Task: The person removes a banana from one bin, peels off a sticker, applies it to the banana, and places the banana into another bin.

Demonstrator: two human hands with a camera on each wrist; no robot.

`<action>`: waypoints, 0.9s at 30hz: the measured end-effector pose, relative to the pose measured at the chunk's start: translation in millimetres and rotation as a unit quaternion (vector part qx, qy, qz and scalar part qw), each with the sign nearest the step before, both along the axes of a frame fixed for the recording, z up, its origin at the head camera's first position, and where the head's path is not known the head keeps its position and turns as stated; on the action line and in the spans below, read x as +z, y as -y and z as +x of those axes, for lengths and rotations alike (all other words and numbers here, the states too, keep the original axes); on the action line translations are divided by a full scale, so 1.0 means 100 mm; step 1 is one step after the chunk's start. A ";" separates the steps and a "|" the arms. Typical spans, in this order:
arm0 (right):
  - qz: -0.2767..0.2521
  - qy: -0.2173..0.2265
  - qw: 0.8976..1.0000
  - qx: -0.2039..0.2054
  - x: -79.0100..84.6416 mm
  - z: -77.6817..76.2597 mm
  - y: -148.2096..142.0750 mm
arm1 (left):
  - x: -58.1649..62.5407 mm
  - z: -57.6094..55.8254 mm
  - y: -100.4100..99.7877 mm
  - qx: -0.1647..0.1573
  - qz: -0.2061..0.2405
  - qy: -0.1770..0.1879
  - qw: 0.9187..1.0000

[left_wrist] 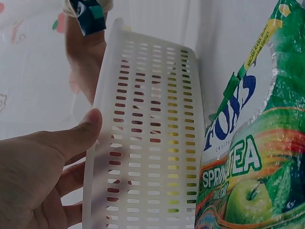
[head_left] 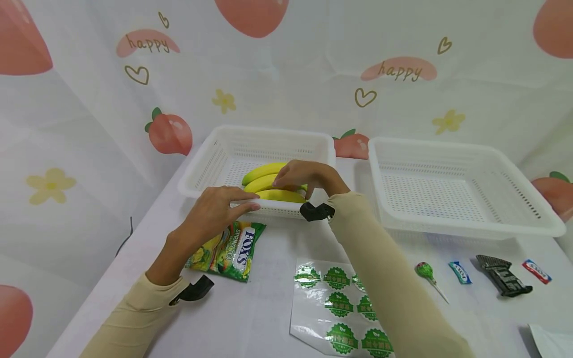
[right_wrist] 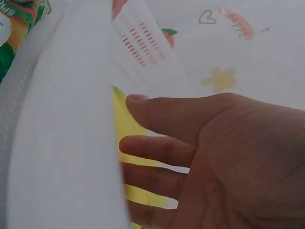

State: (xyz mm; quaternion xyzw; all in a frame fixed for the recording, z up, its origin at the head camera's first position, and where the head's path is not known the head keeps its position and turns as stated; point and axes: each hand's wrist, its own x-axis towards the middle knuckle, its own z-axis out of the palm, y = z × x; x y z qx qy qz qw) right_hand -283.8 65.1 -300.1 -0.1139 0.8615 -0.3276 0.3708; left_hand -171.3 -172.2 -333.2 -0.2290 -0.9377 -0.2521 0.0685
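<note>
Several yellow bananas [head_left: 258, 184] with greenish ends lie side by side in the left white perforated basket [head_left: 268, 133]. My right hand [head_left: 309, 175] reaches over the front rim, its fingers on or close to the bananas. In the right wrist view, the thumb and fingers of that hand [right_wrist: 190, 143] are extended and apart; the basket wall partly hides the bananas [right_wrist: 125, 119]. My left hand [head_left: 215, 211] is at the front rim, thumb on the near side and extended fingers behind it, as the left wrist view also shows. Beneath that hand lies a green FOX'S candy bag [head_left: 237, 251].
A second white basket [head_left: 447, 226] stands to the right. In front of it lie a green lollipop [head_left: 425, 271], a blue wrapped candy [head_left: 460, 273], a black wrapper [head_left: 503, 276] and a red-and-blue candy [head_left: 537, 271]. A sheet of green stickers [head_left: 313, 308] lies partly under the right forearm.
</note>
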 end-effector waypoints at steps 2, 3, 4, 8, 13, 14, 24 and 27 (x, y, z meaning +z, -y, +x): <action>0.013 0.006 1.000 0.002 -0.03 0.00 0.00 | 0.00 0.00 0.00 0.001 0.001 0.000 1.000; 0.017 0.010 1.000 0.004 -0.04 0.00 -0.01 | 0.00 0.00 -0.01 0.001 0.001 0.000 1.000; 0.020 0.012 1.000 0.005 -0.05 0.00 -0.01 | 0.00 0.00 -0.01 0.002 0.001 0.001 1.000; 0.027 0.007 1.000 0.005 -0.09 0.00 -0.02 | 0.00 0.00 -0.01 0.004 0.002 0.005 1.000; 0.042 -0.022 0.999 0.012 -0.09 0.02 -0.02 | -0.01 0.01 -0.02 0.002 0.008 0.008 1.000; 0.046 -0.031 0.998 0.017 -0.08 0.02 -0.02 | -0.01 0.01 -0.02 0.002 0.008 0.008 1.000; -0.007 -0.179 0.983 0.042 0.30 0.17 -0.24 | -0.01 0.00 -0.01 -0.002 0.007 0.002 1.000; -0.052 -0.210 0.975 0.044 0.46 0.29 -0.38 | 0.00 0.00 0.00 0.000 0.003 0.002 1.000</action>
